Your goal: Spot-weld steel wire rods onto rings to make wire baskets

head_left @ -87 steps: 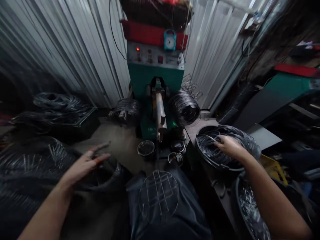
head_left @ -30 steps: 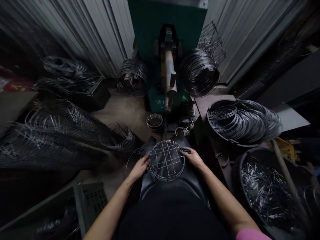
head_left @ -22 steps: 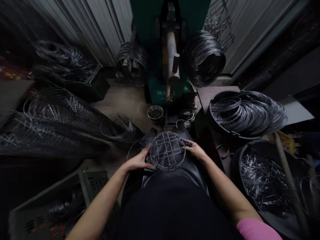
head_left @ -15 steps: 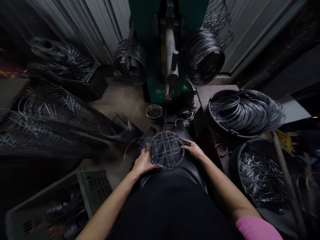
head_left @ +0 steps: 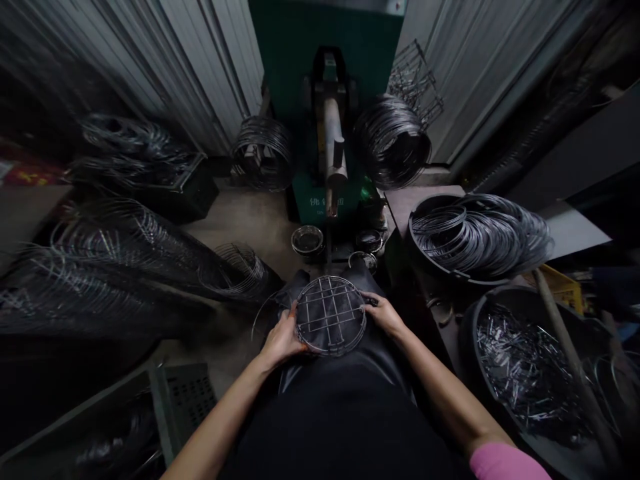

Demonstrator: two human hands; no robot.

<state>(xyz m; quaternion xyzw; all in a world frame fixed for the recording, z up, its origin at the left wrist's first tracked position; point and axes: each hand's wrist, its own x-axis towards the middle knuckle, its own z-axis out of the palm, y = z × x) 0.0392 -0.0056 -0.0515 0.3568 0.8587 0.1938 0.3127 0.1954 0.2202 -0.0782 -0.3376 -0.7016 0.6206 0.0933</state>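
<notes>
A round wire rack (head_left: 324, 312), a ring crossed by several straight wires, lies over my lap. My left hand (head_left: 283, 341) grips its left rim, thumb on the upper side. A thin wire hoop (head_left: 254, 325) sticks out beyond that hand; whether the fingers hold it too I cannot tell. On the opposite rim, my right hand (head_left: 385, 316) pinches the edge with its fingertips. Something small and dark shows by those fingertips, too unclear to name. Past the rack, the green machine (head_left: 327, 207) points a metal arm (head_left: 333, 143) toward me.
Stacked rings (head_left: 307, 240) stand at the machine's foot. Wire coils (head_left: 263, 153) flank it. To my right are a tub of wire rings (head_left: 480, 233) and a tub of short wire pieces (head_left: 525, 367), with a pole (head_left: 565, 340) across it. A crate (head_left: 187, 400) sits lower left.
My view has tipped upward, so the surroundings sit lower in the picture. Both hands keep hold of the rack, which has turned slightly. The hoop at the left shows less.
</notes>
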